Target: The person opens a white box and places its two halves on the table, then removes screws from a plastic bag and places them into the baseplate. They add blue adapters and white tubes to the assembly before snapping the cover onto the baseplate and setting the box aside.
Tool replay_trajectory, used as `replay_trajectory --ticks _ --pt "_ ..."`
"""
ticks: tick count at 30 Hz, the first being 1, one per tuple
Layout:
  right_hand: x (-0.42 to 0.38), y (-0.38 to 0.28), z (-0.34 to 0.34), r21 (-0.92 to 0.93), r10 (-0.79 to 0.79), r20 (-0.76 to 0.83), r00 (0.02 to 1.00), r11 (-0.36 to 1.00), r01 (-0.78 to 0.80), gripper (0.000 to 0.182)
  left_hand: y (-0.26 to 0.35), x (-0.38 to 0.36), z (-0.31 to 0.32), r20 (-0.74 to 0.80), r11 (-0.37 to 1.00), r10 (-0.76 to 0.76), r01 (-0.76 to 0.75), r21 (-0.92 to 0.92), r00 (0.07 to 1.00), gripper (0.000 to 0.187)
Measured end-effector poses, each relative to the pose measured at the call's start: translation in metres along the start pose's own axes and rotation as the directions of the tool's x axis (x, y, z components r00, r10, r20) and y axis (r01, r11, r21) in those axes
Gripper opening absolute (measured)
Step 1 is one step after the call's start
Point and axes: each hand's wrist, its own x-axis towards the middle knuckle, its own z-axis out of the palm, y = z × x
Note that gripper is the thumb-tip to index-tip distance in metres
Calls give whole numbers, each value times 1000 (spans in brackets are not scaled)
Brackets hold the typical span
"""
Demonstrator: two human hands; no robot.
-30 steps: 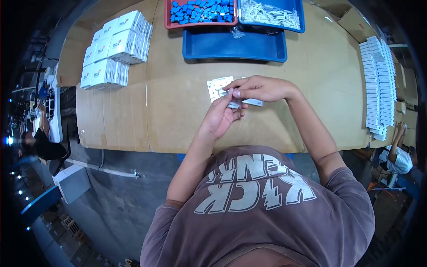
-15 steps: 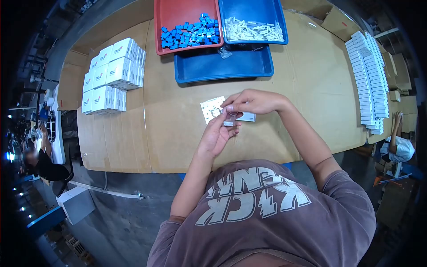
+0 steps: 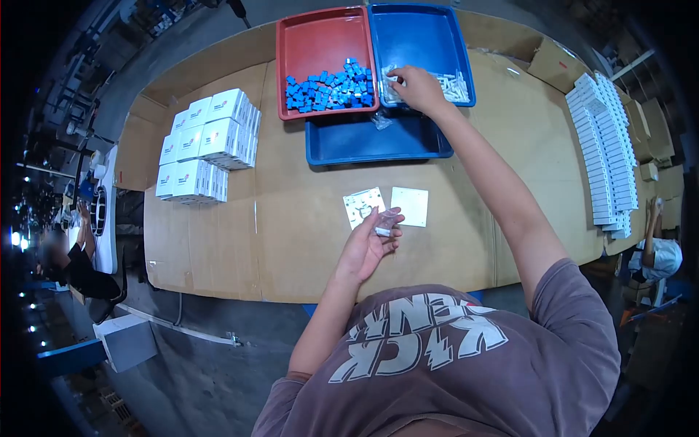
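Note:
My left hand [image 3: 368, 245] is closed around a small clear plastic bag [image 3: 386, 222] with something whitish at its lower end, above the near part of the table. Just beyond it lie a white printed sheet [image 3: 358, 202] with dark drawings and a plain white square [image 3: 410, 206], perhaps a box or card. My right hand [image 3: 421, 89] reaches into the left side of the right blue tray [image 3: 470, 80]. Its bent fingers are at whitish pieces [image 3: 390, 89] there; the fingertips are partly hidden. White stick-like pieces [image 3: 455, 87] lie to the right of this hand.
A red tray [image 3: 320, 36] holds many small blue pieces [image 3: 328, 91]. In front stands another blue tray [image 3: 378, 149]. Stacks of white boxes stand left [image 3: 207, 146] and right [image 3: 601, 153] on the cardboard-covered table [image 3: 291, 247]. Other people sit at far left [image 3: 87, 269] and far right [image 3: 659, 258].
My right hand has left my left hand and moved forward into the blue tray. My left hand still holds the bag. The white square is more exposed, and the view has shifted.

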Motion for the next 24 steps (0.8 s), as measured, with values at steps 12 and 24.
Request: replay_trajectory --ticks 12,24 --pt "13 20 4 552 160 -138 978 832 -58 16 8 -4 -10 -26 995 35 -37 -90 999 51" --pt "-107 -14 -51 952 303 195 933 172 -255 14 11 9 4 12 972 13 -10 -236 1000 54"
